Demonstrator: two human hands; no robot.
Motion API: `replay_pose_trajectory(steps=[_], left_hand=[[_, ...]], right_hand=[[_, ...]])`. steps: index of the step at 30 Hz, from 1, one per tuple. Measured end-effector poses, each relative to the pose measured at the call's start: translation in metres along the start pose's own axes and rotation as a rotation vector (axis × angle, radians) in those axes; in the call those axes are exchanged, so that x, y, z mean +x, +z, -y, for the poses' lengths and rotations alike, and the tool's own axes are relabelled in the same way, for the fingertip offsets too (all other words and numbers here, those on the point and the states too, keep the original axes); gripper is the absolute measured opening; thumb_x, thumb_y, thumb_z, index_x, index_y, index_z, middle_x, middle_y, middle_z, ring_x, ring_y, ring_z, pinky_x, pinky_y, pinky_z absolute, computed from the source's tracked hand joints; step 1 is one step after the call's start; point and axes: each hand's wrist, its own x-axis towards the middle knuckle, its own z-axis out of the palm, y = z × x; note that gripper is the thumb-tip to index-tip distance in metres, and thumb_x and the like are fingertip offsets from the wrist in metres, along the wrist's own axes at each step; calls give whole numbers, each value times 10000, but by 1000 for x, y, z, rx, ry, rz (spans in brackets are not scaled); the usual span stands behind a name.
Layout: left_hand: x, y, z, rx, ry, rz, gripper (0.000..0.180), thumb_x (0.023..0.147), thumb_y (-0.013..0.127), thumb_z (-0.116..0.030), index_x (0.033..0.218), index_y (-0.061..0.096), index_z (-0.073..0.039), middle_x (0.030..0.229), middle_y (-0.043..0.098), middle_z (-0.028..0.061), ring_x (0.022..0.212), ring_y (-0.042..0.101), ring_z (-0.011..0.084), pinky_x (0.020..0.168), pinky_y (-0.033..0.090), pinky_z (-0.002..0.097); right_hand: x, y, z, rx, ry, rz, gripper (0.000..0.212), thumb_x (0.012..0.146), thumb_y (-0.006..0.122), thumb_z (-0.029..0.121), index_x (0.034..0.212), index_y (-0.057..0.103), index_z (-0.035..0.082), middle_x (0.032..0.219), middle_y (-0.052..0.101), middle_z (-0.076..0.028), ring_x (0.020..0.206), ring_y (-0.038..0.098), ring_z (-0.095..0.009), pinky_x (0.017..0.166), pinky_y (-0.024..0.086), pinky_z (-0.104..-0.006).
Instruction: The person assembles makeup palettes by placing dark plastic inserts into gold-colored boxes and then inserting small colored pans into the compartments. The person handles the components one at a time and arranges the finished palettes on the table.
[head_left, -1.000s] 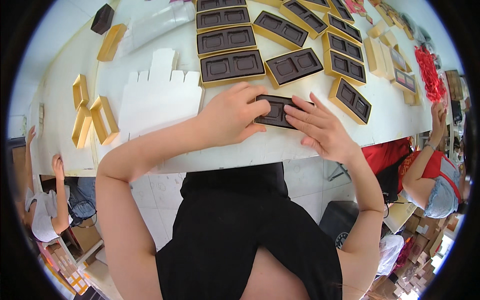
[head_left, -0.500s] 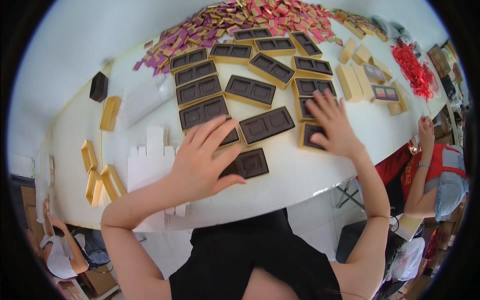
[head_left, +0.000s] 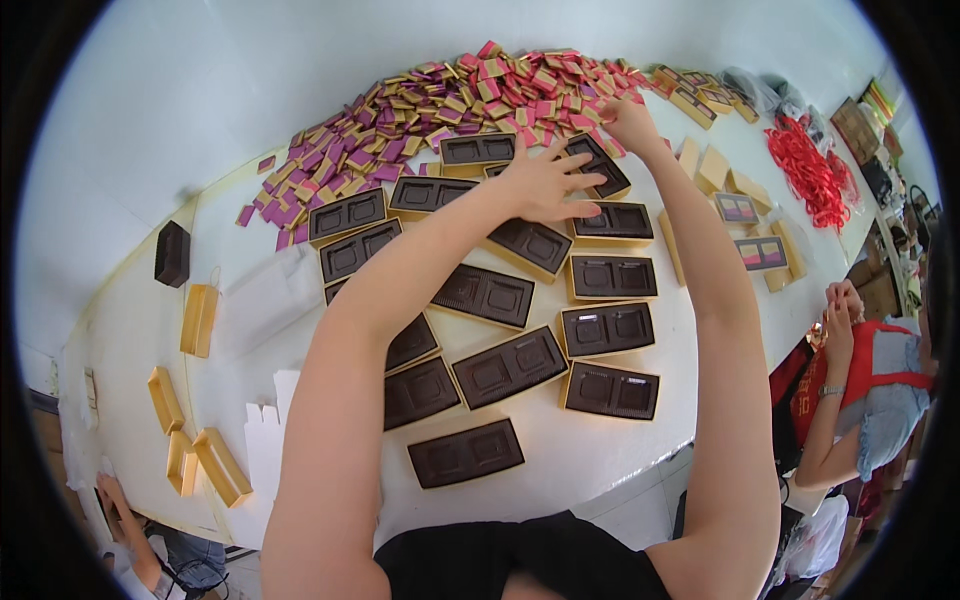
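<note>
My left hand (head_left: 550,185) hovers with fingers spread over the far gold boxes with dark two-compartment trays (head_left: 510,368); it holds nothing. My right hand (head_left: 630,124) reaches farther, to the near right edge of a heap of small pink-and-gold and purple-and-gold pieces (head_left: 500,85). Its fingers are curled in, and what they hold, if anything, is hidden. Several tray boxes stand in loose rows between my arms, their compartments bare where visible. My left forearm covers part of the left row.
At left lie gold box parts (head_left: 222,468), a dark tray (head_left: 172,253), clear plastic sheeting (head_left: 265,300) and white card (head_left: 264,450). Toward the right are filled boxes (head_left: 762,254) and red ribbon (head_left: 806,175). A co-worker's hand (head_left: 843,300) is at the right edge, another person lower left.
Both hands have moved from the near boxes toward the far side, the right one reaching the heap. The view has shifted, and the near tray boxes are now uncovered.
</note>
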Motion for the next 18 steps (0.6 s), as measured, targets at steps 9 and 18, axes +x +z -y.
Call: replay_pose_trajectory(steps=[9, 18], left_hand=[[-84, -3, -54, 43, -227, -191, 633, 868, 461, -684, 1325, 561, -257, 1207, 527, 120, 1146, 447, 308, 891, 352, 595], [-93, 3, -59, 109, -316, -352, 675, 834, 577, -602, 1143, 603, -2, 1077, 585, 98, 1041, 507, 255, 797, 359, 431]], right_hand=[[17, 34, 18, 34, -105, 52, 286, 734, 772, 197, 930, 665, 18, 803, 674, -125, 787, 652, -281, 762, 512, -380], [-86, -30, 115, 70, -375, 175, 154, 788, 692, 42, 894, 584, 19, 858, 643, -59, 800, 632, -224, 698, 504, -354]])
